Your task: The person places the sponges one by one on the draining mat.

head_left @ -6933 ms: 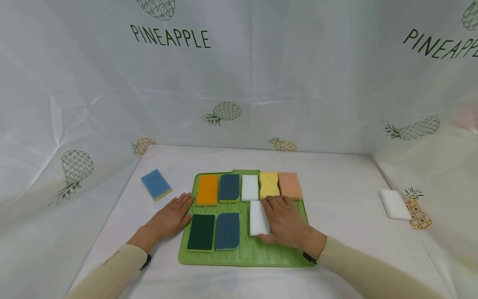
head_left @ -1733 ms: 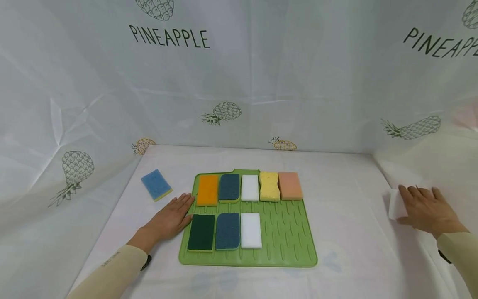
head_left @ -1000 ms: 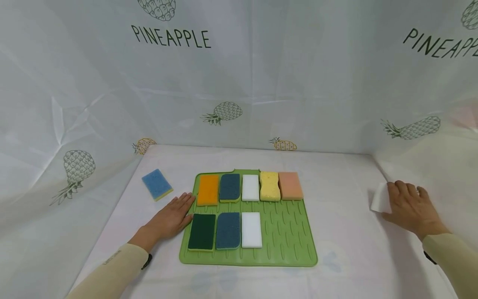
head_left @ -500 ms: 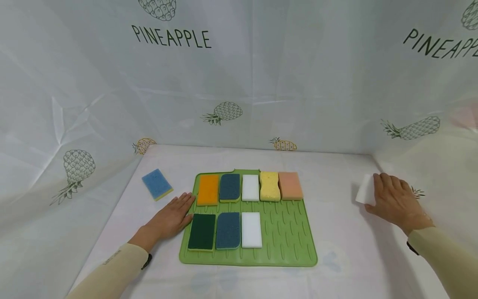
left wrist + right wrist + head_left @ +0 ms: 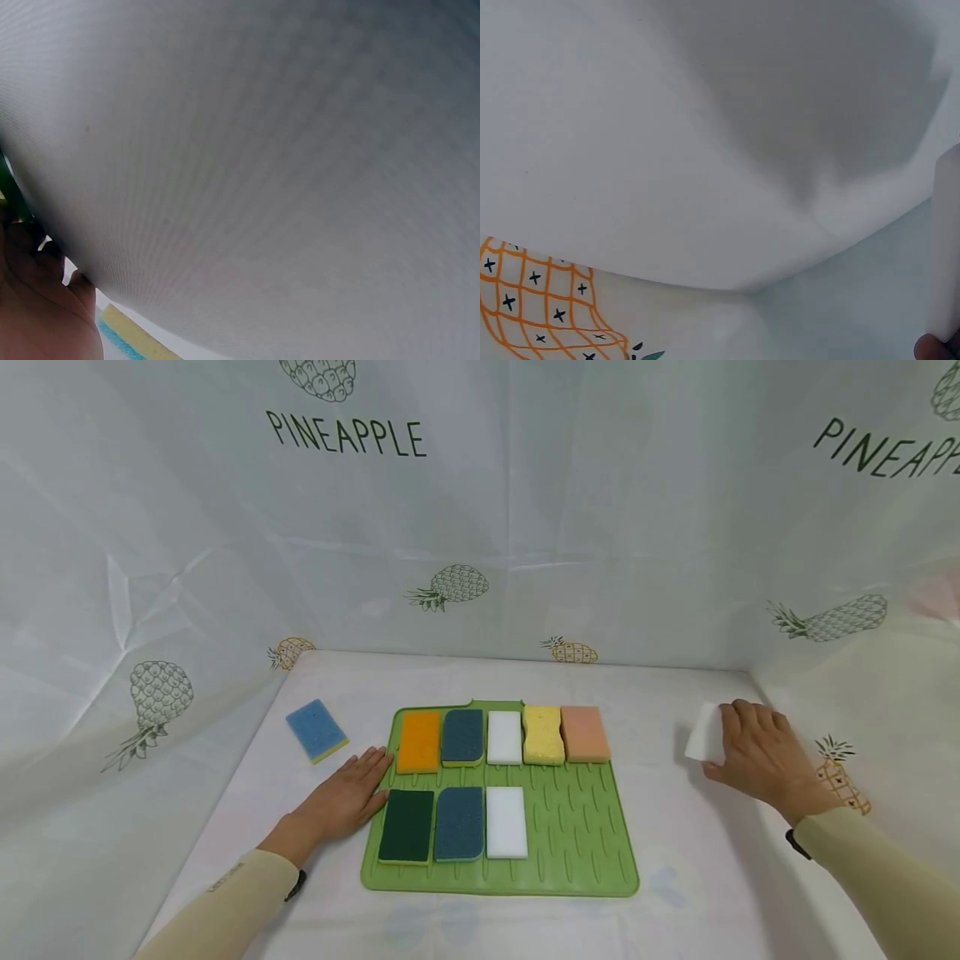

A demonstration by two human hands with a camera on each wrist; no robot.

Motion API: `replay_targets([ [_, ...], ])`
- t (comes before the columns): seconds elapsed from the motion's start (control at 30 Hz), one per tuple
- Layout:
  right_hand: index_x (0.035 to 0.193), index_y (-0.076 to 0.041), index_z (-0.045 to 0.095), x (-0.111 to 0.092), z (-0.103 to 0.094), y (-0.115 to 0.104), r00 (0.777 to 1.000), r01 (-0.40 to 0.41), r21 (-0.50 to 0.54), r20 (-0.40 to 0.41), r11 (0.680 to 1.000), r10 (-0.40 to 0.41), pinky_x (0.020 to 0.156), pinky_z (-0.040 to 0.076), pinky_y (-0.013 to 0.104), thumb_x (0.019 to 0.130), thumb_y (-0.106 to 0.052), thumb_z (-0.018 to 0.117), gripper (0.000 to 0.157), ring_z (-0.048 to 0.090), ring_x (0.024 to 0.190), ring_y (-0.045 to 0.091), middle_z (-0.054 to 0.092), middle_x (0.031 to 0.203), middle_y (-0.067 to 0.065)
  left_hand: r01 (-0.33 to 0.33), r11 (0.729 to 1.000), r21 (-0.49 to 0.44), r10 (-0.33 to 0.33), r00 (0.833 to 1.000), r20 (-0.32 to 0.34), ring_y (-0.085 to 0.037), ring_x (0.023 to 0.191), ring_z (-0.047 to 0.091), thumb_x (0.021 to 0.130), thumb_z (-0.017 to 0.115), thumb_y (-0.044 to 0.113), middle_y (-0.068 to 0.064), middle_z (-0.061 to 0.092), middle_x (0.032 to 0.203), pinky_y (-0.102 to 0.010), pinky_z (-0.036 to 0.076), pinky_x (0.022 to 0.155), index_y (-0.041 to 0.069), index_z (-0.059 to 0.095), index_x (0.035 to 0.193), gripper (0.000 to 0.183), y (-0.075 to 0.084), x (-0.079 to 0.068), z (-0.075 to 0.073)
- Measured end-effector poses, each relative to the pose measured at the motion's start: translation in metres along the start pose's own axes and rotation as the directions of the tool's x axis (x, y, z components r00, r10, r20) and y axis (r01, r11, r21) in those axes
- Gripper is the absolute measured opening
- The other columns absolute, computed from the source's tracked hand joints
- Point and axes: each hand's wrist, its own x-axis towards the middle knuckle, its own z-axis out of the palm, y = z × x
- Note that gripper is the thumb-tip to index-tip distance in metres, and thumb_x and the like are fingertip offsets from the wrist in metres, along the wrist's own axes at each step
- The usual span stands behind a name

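My right hand point(image 5: 761, 760) grips a white sponge point(image 5: 703, 735) in the air to the right of the green ribbed mat point(image 5: 581, 843); the sponge's edge also shows at the far right of the right wrist view. My left hand point(image 5: 343, 797) lies with straight fingers against the mat's left edge. On the mat's back row sit an orange sponge point(image 5: 418, 742), a dark blue sponge point(image 5: 462, 737), a white sponge point(image 5: 504, 737), a yellow sponge point(image 5: 543, 735) and a pink sponge point(image 5: 585, 734). The front row has a dark green sponge point(image 5: 407, 827), a dark blue sponge point(image 5: 459, 824) and a white sponge point(image 5: 507, 822).
A blue sponge point(image 5: 317, 730) with a yellow underside lies on the white tabletop point(image 5: 675, 843), beyond my left hand. Pineapple-printed sheeting point(image 5: 622, 527) rises behind the table and along both sides.
Earlier, my right hand let go of the white sponge now in the front row, then took another from the far right. That one has moved left with it. The left hand has stayed put.
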Motion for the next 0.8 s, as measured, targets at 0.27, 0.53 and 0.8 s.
replay_targets([
  [0.27,0.126,0.017,0.045,0.014,-0.002,-0.015,0.996,0.036,0.023,-0.079,0.999,-0.034,0.082,0.047,0.065,0.083,-0.066,0.047,0.093,0.055,0.103,0.055,0.054,0.114,0.034,0.008,1.000,-0.004,-0.008,1.000,0.006,-0.040,0.159,0.030,0.111,0.055,0.036,-0.020,0.032,0.171,-0.060,0.027,0.128,0.001,0.030,0.165,0.070,0.002,0.000,-0.002],
  [0.53,0.126,0.017,0.047,0.025,-0.007,-0.032,0.991,0.071,0.018,-0.116,0.997,-0.069,0.083,0.049,0.065,0.066,-0.048,0.075,0.093,0.056,0.103,0.054,0.055,0.114,0.034,0.012,1.000,-0.001,-0.012,1.000,0.006,-0.040,0.159,0.028,0.111,0.054,0.036,-0.019,0.031,0.171,-0.059,0.026,0.129,0.001,0.029,0.166,0.070,0.000,0.000,0.001],
  [0.8,0.129,0.017,0.046,0.035,-0.014,-0.047,0.987,0.100,0.005,-0.124,0.995,-0.098,0.085,0.051,0.065,0.074,-0.057,0.066,0.095,0.057,0.105,0.053,0.056,0.117,0.034,0.002,1.000,-0.005,-0.002,1.000,-0.003,-0.040,0.159,0.030,0.110,0.056,0.035,-0.020,0.032,0.171,-0.060,0.027,0.128,0.001,0.030,0.166,0.070,0.000,0.000,0.002],
])
